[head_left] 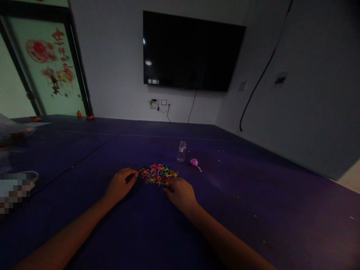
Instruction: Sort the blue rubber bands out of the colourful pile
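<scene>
A pile of small, brightly coloured bands (159, 174), which look like rubber bands, lies on the dark blue-purple floor in front of me. At the pile's left edge is my left hand (120, 183), thumb and forefinger tips brought together; whatever is between them is too small to tell. My right hand (181, 192) rests at the lower right edge with its fingers curled down against the bands, and its fingertips are partly hidden. Just behind the pile stands a clear bottle (181, 152), upright. Right of the bottle lies a small pink funnel (194, 162), its stem pointing toward the lower right.
A large television (191, 52) hangs on the far wall above sockets (161, 102) and cables. On the left are a blurred pixelated object (15, 189), a transparent plastic bag (14, 129) and a glass door (50, 67). A black cable (260, 80) hangs along the right wall.
</scene>
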`<move>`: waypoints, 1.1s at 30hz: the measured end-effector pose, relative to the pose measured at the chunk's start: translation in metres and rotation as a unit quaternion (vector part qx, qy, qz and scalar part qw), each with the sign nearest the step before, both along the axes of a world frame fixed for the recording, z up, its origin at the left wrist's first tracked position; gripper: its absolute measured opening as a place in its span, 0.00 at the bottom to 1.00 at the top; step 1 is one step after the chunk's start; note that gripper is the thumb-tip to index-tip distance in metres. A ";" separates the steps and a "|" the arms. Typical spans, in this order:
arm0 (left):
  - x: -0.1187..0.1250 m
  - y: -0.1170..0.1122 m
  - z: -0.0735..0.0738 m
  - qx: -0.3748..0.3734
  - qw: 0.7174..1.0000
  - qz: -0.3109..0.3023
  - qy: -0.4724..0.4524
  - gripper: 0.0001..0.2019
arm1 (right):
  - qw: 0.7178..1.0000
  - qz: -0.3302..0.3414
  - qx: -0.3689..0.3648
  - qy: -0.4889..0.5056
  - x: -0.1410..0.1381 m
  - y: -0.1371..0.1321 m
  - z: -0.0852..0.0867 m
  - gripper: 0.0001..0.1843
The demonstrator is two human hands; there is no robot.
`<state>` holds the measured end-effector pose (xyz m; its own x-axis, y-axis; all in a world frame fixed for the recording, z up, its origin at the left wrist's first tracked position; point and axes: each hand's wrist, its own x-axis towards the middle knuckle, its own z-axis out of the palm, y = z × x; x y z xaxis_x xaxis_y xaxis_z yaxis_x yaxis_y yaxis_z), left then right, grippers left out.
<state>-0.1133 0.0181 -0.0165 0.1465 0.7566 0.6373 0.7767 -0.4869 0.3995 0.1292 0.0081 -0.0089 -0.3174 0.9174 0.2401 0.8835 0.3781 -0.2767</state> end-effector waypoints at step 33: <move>0.000 -0.002 0.001 0.012 0.998 -0.039 0.053 0.12 | 0.998 0.039 0.035 -0.045 -0.003 -0.008 0.007 0.10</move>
<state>-0.1130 0.0165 -0.0154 0.2722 0.7255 0.6321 0.7733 -0.5559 0.3049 0.1264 0.0004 -0.0014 -0.4112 0.8707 0.2697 0.8703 0.4631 -0.1680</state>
